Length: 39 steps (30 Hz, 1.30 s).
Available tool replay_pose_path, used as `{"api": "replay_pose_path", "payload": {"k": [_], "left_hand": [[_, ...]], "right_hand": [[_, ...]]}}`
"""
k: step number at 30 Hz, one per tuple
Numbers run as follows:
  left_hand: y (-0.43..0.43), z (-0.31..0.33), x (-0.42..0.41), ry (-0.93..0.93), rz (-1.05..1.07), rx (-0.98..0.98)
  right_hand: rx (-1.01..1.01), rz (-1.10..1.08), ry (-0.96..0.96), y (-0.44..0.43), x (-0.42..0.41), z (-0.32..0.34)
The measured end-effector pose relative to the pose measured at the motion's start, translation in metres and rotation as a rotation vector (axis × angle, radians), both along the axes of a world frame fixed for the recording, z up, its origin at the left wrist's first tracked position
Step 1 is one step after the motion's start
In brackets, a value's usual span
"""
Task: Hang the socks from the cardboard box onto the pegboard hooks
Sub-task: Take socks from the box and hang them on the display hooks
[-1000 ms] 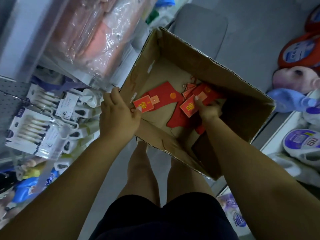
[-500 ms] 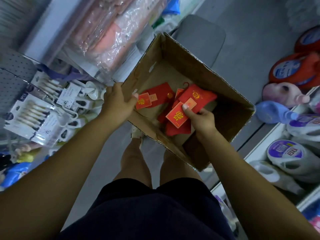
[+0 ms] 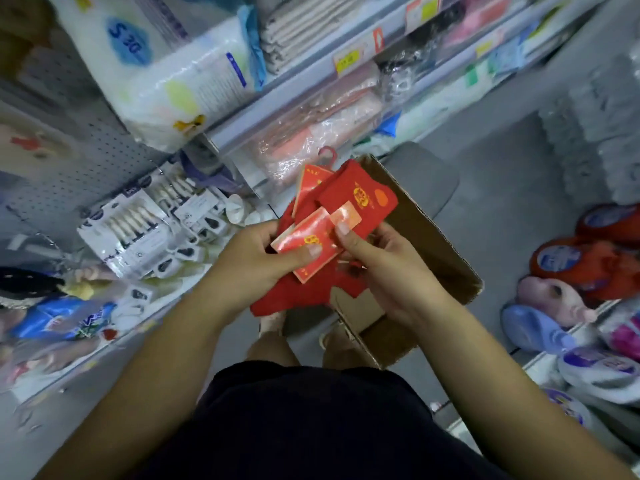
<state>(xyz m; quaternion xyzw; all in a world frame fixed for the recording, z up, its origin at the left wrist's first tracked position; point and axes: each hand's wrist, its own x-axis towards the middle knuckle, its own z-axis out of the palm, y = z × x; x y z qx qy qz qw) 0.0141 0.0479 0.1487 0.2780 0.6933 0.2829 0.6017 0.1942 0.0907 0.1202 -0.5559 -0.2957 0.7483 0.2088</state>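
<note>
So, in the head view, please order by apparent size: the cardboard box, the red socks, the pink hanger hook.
1. Cardboard box, though partly hidden.
2. Red socks, nearer the camera, so the gap to the box is unsure.
3. Pink hanger hook, clearly smallest.

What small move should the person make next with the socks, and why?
Probably free one pair by its pink hanger and lift it toward the pegboard: both the left hand and right hand hold the red socks bunched together above the box.
</note>
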Motion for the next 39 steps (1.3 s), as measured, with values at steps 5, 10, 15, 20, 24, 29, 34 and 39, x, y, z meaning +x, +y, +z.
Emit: {"api": "replay_pose_path", "payload": {"k": [5, 10, 15, 20, 24, 29, 34, 39], "left_hand": [[-0.03, 0.034, -0.07, 0.104, -0.025, 0.02], [-0.065, 0.073, -0.144, 0.111, -0.176, 0.014], [-0.109, 0.099, -0.215, 0.12, -0.106, 0.106], [-0.147, 0.105, -0.27, 0.037, 0.222, 0.214], [-0.169, 0.121, -0.305, -0.015, 0.36, 0.346], [-0.177, 0.155, -0.315, 0.021, 0.373, 0.545], [-0.165, 0.195, -0.314, 0.073, 0.401, 0.75], [-0.134, 0.233, -0.317, 0.207, 0.4, 0.895]], "right_hand": [[0.333, 0.073, -0.313, -0.015, -0.029, 0.027], [0.837, 0.542, -0.365, -0.02, -0.085, 0.067], [0.773, 0.678, -0.259, -0.041, -0.17, 0.101], [0.803, 0.498, -0.278, -0.063, -0.223, 0.108], [0.757, 0.209, -0.164, -0.082, -0.252, 0.11], [0.68, 0.116, 0.092, -0.096, -0.279, 0.142], [0.7, 0.036, 0.265, -0.088, -0.294, 0.186], [0.768, -0.052, 0.323, -0.071, -0.309, 0.232]]}}
